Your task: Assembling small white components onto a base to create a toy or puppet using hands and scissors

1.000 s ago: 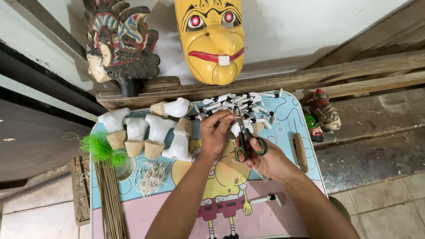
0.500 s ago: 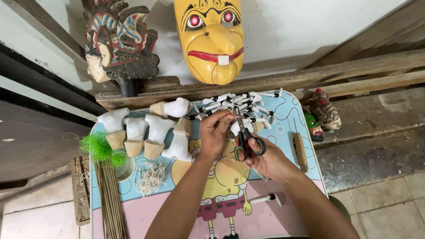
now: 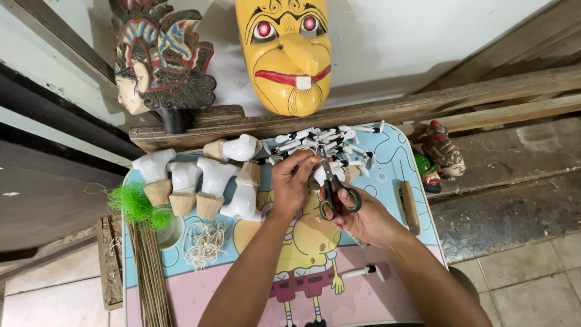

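Left hand [image 3: 295,180] hides the small white piece.

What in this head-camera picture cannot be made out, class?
- Head view: the small white piece in the left hand is mostly hidden by its fingers.
- The blade tips of the green-handled scissors in the right hand vanish behind that piece.
- The bundle of thin brown sticks is cut by the bottom edge.

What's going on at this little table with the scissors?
A person sits at a cartoon-print table. The right hand works green-handled scissors on a small white piece pinched in the left hand, just in front of a pile of white sticks. White puppet bodies stand at the left, and two masks lean on the wall behind.
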